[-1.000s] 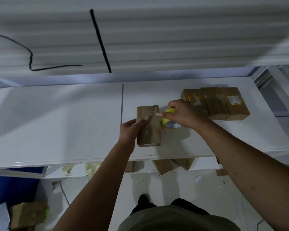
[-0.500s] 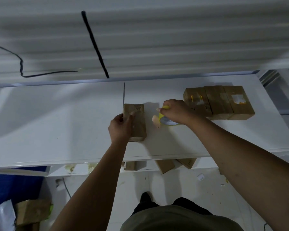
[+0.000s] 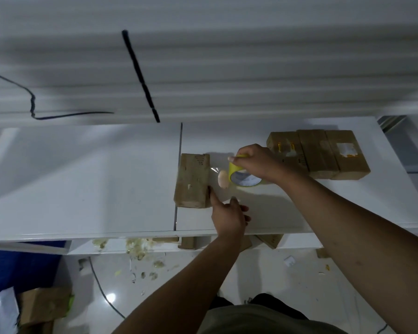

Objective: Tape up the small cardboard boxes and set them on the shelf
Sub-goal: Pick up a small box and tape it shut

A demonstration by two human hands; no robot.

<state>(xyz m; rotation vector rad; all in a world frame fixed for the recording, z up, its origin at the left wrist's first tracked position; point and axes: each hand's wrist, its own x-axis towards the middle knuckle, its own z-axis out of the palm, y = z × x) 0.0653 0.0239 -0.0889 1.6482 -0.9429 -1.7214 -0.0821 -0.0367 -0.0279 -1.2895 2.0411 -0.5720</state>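
Holding tape roll (image 3: pixel 245 175) in R grip (image 3: pixel 257 162) nr box (image 3: pixel 193 180).

The shelf (image 3: pixel 82 189) edge hides most of the lower boxes (image 3: pixel 269 240).

Your forearms (image 3: pixel 191 285) run bare behind the left grip (image 3: pixel 229 218) and right grip (image 3: pixel 256 162); nearer your body, an olive-grey shirt (image 3: pixel 263 321), with dark clothing (image 3: pixel 273 301) at your legs.

You are in packing or storage room, by the look of it. Long white shelf (image 3: pixel 82 189) against ribbed white panel wall (image 3: pixel 227 68), loose black cable (image 3: pixel 140 75) hanging on it. Row of taped cardboard boxes (image 3: pixel 319 153) on shelf, yellow tape roll (image 3: pixel 245 177) near them. Glossy floor (image 3: pixel 263 273) littered with pale scraps (image 3: pixel 138 247); more cartons (image 3: pixel 44 304) lower left.
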